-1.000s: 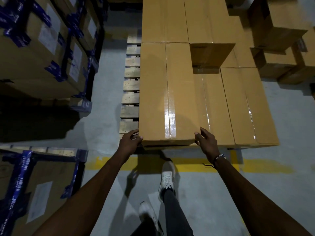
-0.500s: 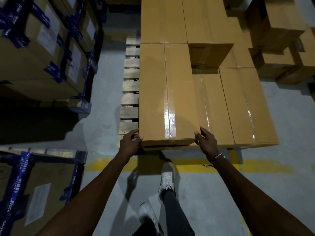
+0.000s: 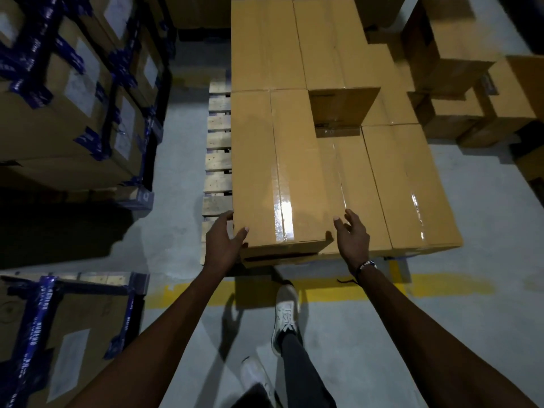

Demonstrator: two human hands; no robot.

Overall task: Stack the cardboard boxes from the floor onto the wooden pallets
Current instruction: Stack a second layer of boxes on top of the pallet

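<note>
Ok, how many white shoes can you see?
2: the front shoe with its toe on the yellow line, the rear shoe near the bottom edge, partly hidden.

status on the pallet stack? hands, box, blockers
Left hand holds the near box at its left corner; right hand open at its right corner. Box sits on the stack over the wooden pallet. No blockers seen.
</note>
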